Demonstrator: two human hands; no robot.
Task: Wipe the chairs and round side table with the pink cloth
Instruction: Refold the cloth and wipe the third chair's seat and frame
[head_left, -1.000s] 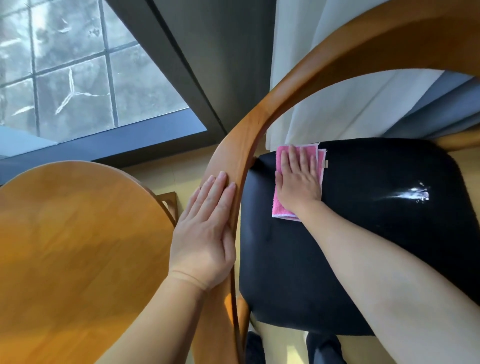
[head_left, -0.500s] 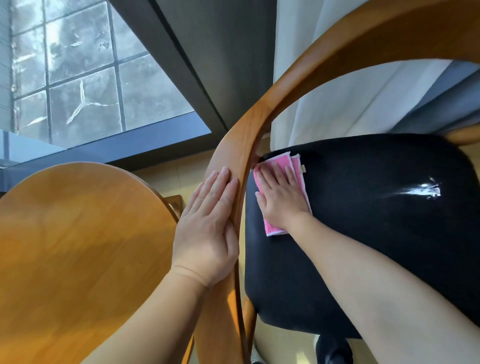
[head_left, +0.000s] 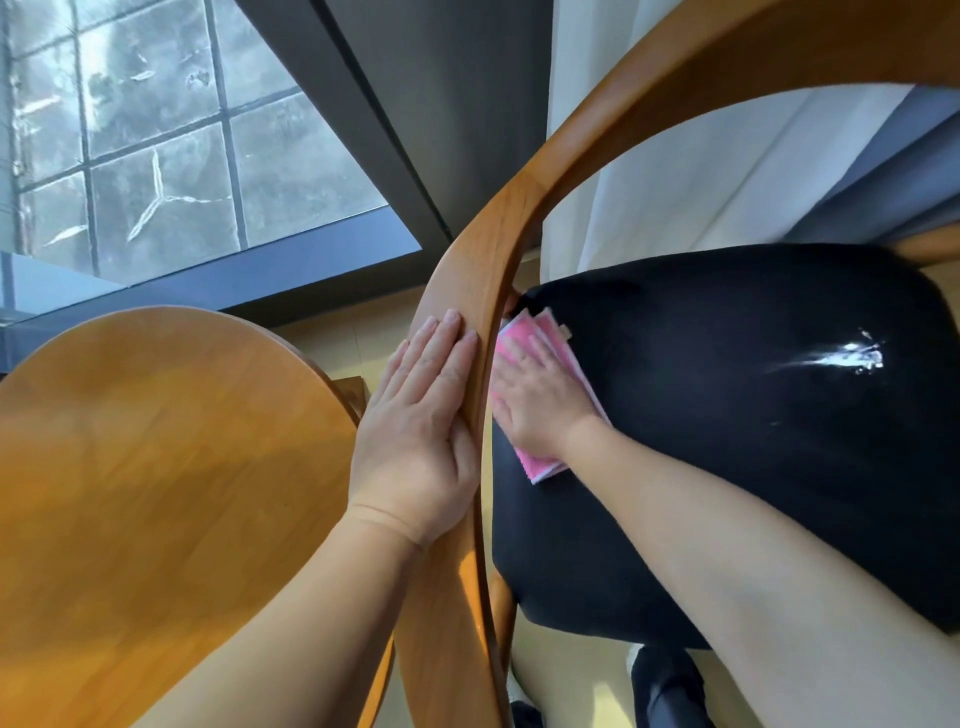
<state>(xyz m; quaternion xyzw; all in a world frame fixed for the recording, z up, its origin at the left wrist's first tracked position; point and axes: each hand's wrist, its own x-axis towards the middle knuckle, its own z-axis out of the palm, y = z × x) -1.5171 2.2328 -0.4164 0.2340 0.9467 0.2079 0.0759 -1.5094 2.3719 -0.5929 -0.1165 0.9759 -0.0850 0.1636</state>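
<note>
Round side table (head_left: 156, 467) fills lower left of frame, bare wooden top. Left hand (head_left: 418, 441) at center, flat and released along the curved chair frame (head_left: 483, 291), fingers together; no change from half a second ago. Right hand (head_left: 535, 400) just right of the frame, palm pressed flat on the pink cloth (head_left: 540, 467), not clenched. Cloth lies on the black seat cushion (head_left: 727, 441) at its left edge, now pushed closer under the frame than before. Shiny wet streak (head_left: 841, 358) at right of cushion.
</note>
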